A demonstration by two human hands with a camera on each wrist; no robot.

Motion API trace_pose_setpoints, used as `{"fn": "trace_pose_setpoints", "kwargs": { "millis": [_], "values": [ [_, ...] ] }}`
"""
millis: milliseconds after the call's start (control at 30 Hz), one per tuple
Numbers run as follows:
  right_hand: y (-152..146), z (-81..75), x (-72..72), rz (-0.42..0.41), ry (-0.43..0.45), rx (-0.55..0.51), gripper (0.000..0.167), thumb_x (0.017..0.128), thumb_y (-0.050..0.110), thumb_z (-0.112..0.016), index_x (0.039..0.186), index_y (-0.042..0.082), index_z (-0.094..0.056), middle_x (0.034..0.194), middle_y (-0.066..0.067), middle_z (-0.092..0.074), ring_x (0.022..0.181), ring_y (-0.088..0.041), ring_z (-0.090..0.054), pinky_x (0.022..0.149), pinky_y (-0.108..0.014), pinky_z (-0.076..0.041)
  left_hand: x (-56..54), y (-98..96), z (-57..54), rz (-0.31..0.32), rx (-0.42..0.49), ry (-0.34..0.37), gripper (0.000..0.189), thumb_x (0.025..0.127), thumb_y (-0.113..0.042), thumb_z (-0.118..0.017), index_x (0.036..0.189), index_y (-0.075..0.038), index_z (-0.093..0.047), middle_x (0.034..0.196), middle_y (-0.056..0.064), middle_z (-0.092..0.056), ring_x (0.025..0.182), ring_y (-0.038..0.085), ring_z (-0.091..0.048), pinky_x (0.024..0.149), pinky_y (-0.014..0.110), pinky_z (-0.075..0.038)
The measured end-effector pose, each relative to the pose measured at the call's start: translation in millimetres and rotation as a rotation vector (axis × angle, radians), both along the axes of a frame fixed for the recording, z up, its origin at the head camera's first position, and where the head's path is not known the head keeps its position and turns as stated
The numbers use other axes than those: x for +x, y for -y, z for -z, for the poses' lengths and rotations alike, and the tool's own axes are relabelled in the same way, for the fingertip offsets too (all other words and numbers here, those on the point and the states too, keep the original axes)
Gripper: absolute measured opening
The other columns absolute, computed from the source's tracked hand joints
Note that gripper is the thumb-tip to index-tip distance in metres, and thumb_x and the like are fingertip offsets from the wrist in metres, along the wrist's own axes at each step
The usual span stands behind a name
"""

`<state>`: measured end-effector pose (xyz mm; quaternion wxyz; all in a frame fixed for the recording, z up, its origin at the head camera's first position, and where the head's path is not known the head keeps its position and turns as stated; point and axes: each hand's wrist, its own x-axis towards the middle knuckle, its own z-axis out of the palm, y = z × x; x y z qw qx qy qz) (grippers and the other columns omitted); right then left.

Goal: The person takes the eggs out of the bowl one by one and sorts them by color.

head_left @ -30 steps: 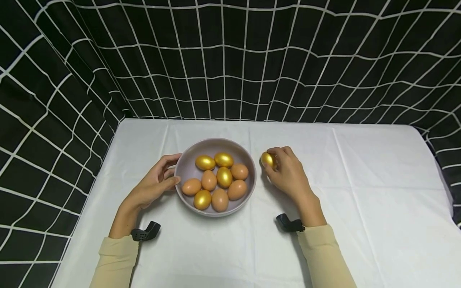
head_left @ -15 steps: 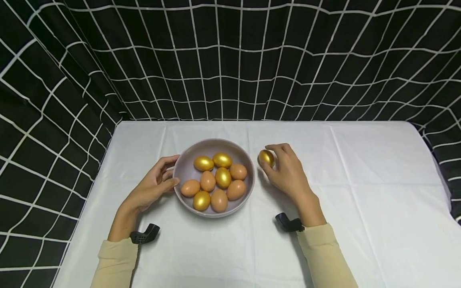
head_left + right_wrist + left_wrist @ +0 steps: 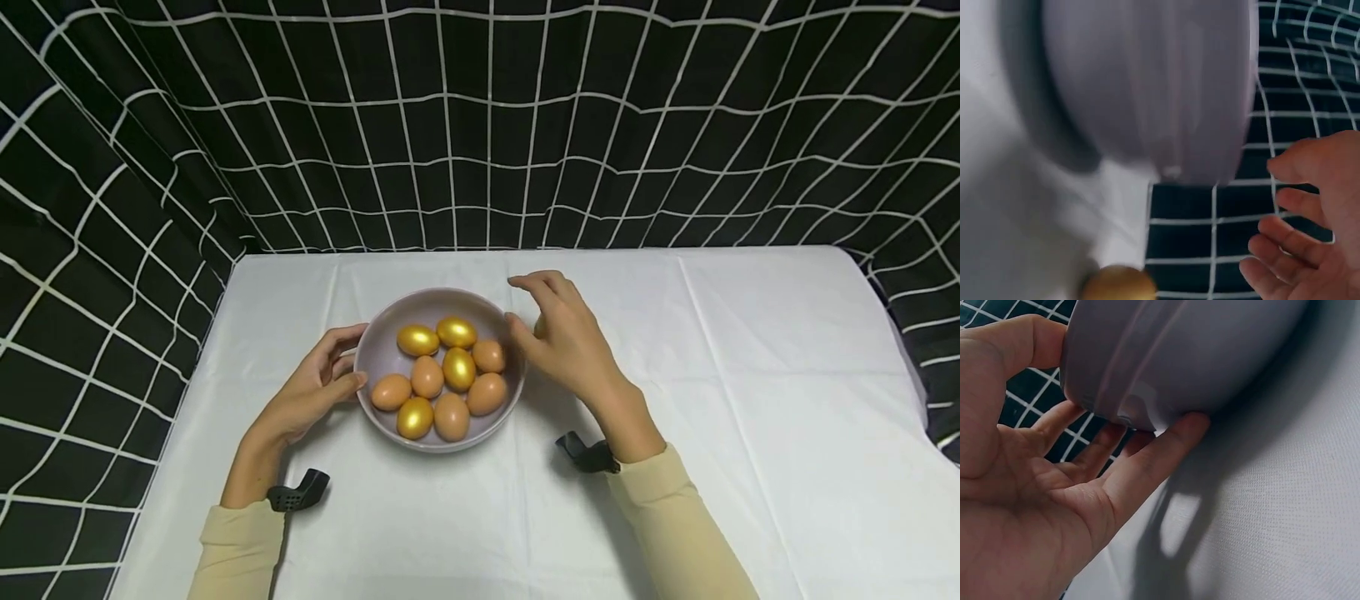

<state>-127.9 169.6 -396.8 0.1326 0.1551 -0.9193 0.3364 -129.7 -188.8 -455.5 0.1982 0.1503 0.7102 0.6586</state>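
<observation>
A mauve bowl (image 3: pixel 438 444) holds several gold eggs (image 3: pixel 459 369) and several brown eggs (image 3: pixel 452 417). My left hand (image 3: pixel 311 387) grips the bowl's left side, thumb at the rim and fingers spread along the outer wall, as the left wrist view also shows. My right hand (image 3: pixel 566 337) is raised beside the bowl's right rim, its fingers bent loosely around nothing and its thumb overlapping the rim in the head view. Another gold egg (image 3: pixel 1119 285) lies on the table outside the bowl; the right hand hides nearly all of it from the head camera.
A white cloth (image 3: pixel 420 533) with fold creases covers the table. Dark curtains with a white grid (image 3: pixel 450 125) stand along its back and sides. A black wrist camera sits on each forearm, the left camera (image 3: pixel 300 492) and the right camera (image 3: pixel 588 454).
My right hand has let go of the gold egg outside the bowl and moved left and up to the bowl's right rim. The left hand has stayed on the bowl; the view shifts slightly.
</observation>
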Motion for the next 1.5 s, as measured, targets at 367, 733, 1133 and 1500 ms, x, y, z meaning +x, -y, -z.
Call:
{"fn": "trace_pose_setpoints", "kwargs": {
  "millis": [367,733,1133,1500],
  "values": [
    [40.8,-30.5,-16.1,-0.242,0.14,0.084,0.039,0.1,0.021,-0.066,0.138,0.012,-0.064,0.141,-0.006,-0.06,0.13,-0.025,-0.06,0.108,-0.049,-0.054,-2.8,6.1,1.1,-0.016,0.006,-0.001,0.067,0.099,-0.001,-0.06,0.16,-0.007,-0.033,0.16,0.021,-0.039,0.128,0.013,-0.062,0.094,0.025,-0.061],
    [87.4,-32.7,-46.2,-0.517,0.231,0.274,0.042,0.099,0.014,-0.07,0.139,0.004,-0.064,0.131,-0.013,-0.064,0.111,-0.029,-0.066,0.102,-0.041,-0.056,-0.8,11.2,4.3,-0.047,0.002,0.018,0.069,0.097,0.0,-0.062,0.16,-0.008,-0.035,0.162,0.017,-0.039,0.13,0.014,-0.06,0.092,0.028,-0.063],
    [122.3,-29.8,-57.9,-0.592,0.246,0.526,0.032,0.099,0.012,-0.068,0.131,0.01,-0.07,0.121,-0.007,-0.069,0.103,-0.022,-0.069,0.097,-0.038,-0.059,-1.8,7.2,7.7,-0.04,0.008,0.017,0.07,0.096,-0.001,-0.063,0.16,-0.009,-0.035,0.163,0.018,-0.038,0.13,0.013,-0.06,0.087,0.03,-0.064],
    [126.8,-15.0,-62.6,-0.59,0.306,0.627,0.034,0.091,0.005,-0.074,0.124,0.01,-0.07,0.13,-0.009,-0.068,0.12,-0.026,-0.068,0.113,-0.04,-0.053,-4.4,3.4,4.7,-0.028,0.035,0.029,0.07,0.095,0.0,-0.065,0.159,-0.009,-0.037,0.162,0.017,-0.04,0.129,0.014,-0.061,0.088,0.032,-0.065]
  ]
}}
